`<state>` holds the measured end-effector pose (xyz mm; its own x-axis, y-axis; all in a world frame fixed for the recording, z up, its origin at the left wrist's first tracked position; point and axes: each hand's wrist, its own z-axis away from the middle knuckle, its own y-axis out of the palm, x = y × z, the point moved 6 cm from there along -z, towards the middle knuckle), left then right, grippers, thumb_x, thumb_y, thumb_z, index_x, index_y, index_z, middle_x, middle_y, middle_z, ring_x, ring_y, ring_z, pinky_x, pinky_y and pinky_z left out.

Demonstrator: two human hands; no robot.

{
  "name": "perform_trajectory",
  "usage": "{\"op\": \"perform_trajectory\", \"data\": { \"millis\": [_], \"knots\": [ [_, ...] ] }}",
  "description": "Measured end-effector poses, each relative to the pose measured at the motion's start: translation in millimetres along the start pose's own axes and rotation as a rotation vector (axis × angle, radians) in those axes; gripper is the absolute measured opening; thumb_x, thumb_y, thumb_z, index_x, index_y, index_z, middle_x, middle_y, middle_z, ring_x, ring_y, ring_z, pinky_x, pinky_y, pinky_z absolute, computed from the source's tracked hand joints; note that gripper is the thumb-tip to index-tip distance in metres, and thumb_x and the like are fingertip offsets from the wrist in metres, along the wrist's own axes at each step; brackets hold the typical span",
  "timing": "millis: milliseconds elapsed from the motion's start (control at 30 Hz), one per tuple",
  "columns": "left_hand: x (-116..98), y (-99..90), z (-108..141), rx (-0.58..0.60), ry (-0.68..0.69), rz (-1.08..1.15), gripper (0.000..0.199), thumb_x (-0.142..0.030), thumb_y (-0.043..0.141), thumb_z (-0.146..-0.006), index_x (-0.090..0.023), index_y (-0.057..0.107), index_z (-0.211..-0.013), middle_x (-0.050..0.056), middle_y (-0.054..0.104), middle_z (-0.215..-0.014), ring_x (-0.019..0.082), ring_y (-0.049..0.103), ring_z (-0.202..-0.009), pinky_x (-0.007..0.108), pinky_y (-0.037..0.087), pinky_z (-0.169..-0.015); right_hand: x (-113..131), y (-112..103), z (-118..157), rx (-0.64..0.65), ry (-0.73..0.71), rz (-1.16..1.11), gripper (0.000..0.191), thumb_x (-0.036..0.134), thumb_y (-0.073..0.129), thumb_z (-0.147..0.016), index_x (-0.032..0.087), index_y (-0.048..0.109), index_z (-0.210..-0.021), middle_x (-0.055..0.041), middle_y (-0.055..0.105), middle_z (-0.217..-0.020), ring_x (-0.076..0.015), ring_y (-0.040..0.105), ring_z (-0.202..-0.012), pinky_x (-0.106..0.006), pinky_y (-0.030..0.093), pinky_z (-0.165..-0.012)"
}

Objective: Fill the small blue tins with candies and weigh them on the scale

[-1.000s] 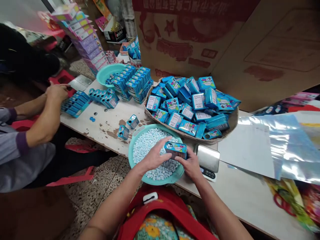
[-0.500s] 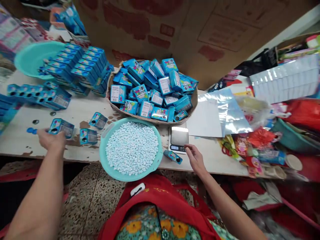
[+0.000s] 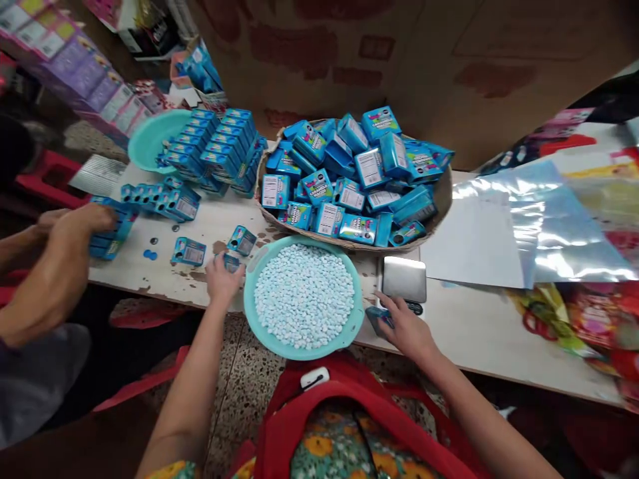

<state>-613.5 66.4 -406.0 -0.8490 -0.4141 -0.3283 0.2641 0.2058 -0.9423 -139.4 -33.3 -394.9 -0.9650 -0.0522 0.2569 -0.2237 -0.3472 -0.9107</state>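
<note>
My left hand (image 3: pixel 223 279) is closed around a small blue box (image 3: pixel 231 262) just left of the teal basin (image 3: pixel 249 293), which holds pale blue candies (image 3: pixel 303 296). Two more blue boxes, one (image 3: pixel 189 251) to the left and one (image 3: pixel 242 240) behind, rest near that hand. Right of the basin, my right hand (image 3: pixel 399 322) has its fingers on another blue box (image 3: pixel 379 320) at the table's front. The small digital scale (image 3: pixel 405 279) stands just behind this hand, which partly covers its display. Nothing lies on its metal plate.
A cardboard tray (image 3: pixel 444 199) heaped with blue boxes stands behind the basin. Stacked boxes (image 3: pixel 227 150) and a second teal basin (image 3: pixel 144 143) are at the back left. Another person's hands (image 3: pixel 74 233) hold blue boxes at far left. Plastic sheets (image 3: pixel 559 226) lie right.
The view has swung left, showing another person. My left hand has moved right from the far box to one beside the basin. My right hand has come to the box before the scale.
</note>
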Motion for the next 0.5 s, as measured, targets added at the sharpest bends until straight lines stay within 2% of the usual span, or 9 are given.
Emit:
{"op": "perform_trajectory", "data": {
  "millis": [67,133,233,300,400,500],
  "knots": [
    [-2.1,9.8,1.8,0.017,0.03,-0.11,0.063,-0.026,0.061,-0.074,-0.013,0.041,-0.132,0.018,0.052,-0.118,0.033,0.05,-0.112,0.045,0.044,-0.092,2.4,0.6,-2.0,0.031,-0.016,0.021,0.044,0.031,0.045,-0.091,0.029,0.047,-0.134,-0.0093,0.056,-0.118,-0.0224,0.065,-0.082,-0.027,0.047,-0.054],
    [-0.3,11.3,-8.3,-0.021,0.06,-0.179,0.059,-0.018,0.055,-0.076,-0.014,0.04,-0.133,0.017,0.053,-0.115,0.031,0.052,-0.109,0.043,0.043,-0.092,1.4,3.3,-4.0,0.046,-0.038,-0.006,0.037,0.029,0.041,-0.092,0.028,0.057,-0.124,-0.0087,0.056,-0.118,-0.0201,0.065,-0.079,-0.029,0.049,-0.058],
    [7.2,7.6,-42.9,-0.074,0.093,-0.213,0.056,-0.015,0.051,-0.079,-0.013,0.039,-0.134,0.017,0.051,-0.116,0.03,0.05,-0.11,0.041,0.041,-0.093,-5.7,9.6,-7.8,0.041,-0.056,-0.128,0.034,0.033,0.039,-0.093,0.022,0.067,-0.107,-0.01,0.057,-0.114,-0.0208,0.066,-0.083,-0.033,0.053,-0.072],
    [14.8,4.5,-71.5,-0.084,0.071,-0.215,0.053,-0.017,0.05,-0.081,-0.012,0.039,-0.133,0.017,0.051,-0.116,0.029,0.05,-0.109,0.041,0.041,-0.093,-11.1,14.9,-9.6,0.048,-0.069,-0.238,0.035,0.04,0.042,-0.091,0.02,0.069,-0.1,-0.011,0.058,-0.111,-0.0234,0.065,-0.09,-0.036,0.052,-0.081],
    [18.8,-2.2,-102.2,-0.122,0.065,-0.219,0.042,-0.018,0.049,-0.085,-0.01,0.046,-0.126,0.018,0.052,-0.116,0.03,0.048,-0.112,0.044,0.039,-0.094,-20.1,22.1,-9.8,0.069,-0.058,-0.389,0.037,0.049,0.056,-0.082,0.02,0.067,-0.103,-0.0109,0.06,-0.109,-0.0265,0.063,-0.099,-0.04,0.051,-0.089],
    [6.2,-9.9,-103.2,-0.209,0.096,-0.218,0.04,-0.025,0.05,-0.086,-0.011,0.049,-0.124,0.019,0.046,-0.13,0.034,0.036,-0.125,0.05,0.03,-0.101,-28.1,27.7,-8.0,0.08,-0.015,-0.503,0.044,0.049,0.067,-0.072,0.021,0.066,-0.106,-0.0102,0.061,-0.11,-0.028,0.061,-0.102,-0.041,0.052,-0.088]
  ]
}}
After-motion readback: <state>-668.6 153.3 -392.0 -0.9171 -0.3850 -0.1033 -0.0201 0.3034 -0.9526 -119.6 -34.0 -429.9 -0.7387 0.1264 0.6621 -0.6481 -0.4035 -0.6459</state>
